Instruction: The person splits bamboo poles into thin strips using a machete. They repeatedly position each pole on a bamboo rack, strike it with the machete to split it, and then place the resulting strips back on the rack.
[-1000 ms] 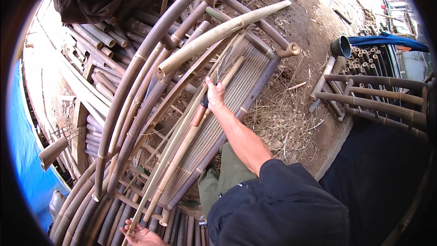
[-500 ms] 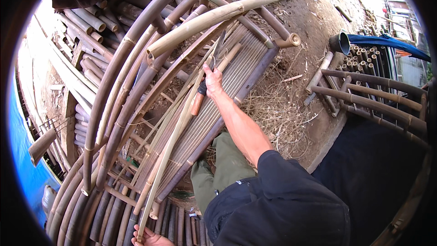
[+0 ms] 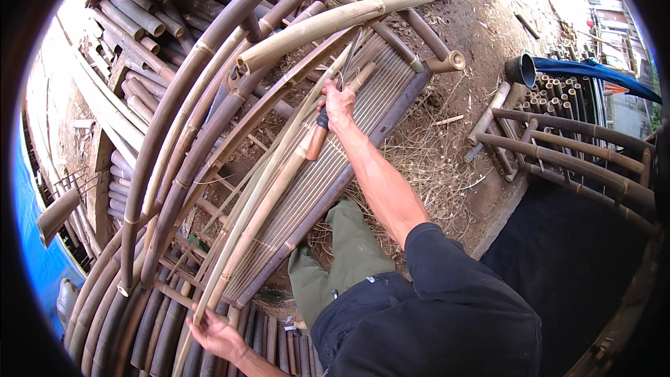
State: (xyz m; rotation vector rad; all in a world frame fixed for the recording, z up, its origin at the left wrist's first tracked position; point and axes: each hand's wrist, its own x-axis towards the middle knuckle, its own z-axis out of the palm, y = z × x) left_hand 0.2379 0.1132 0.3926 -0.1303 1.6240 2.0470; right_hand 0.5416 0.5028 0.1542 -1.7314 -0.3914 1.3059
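A knife with a wooden handle [image 3: 316,145] and a black collar points its blade [image 3: 353,49] away from me over a bamboo bench [image 3: 394,122]. My right hand [image 3: 339,106] is closed around the knife near the collar, beside a long pale bamboo strip [image 3: 237,243]. Whether its fingers also grip the strip is hidden. At lower left, my left hand [image 3: 216,335] pinches the strip near its lower end, which runs on past the fingers. Under the strip, a thicker bamboo pole [image 3: 269,202] lies lengthwise on the slatted seat.
A curved bamboo pole [image 3: 349,15] rests across the bench's bent back rails [image 3: 202,49]. Cut bamboo is stacked at left [image 3: 139,21] and below the bench [image 3: 164,328]. Shavings [image 3: 426,174] litter the ground. Another bamboo frame [image 3: 579,146] stands at right.
My left hand has shifted up and left along the strip, so more of its end extends below the fingers. My right hand and the knife have moved slightly right.
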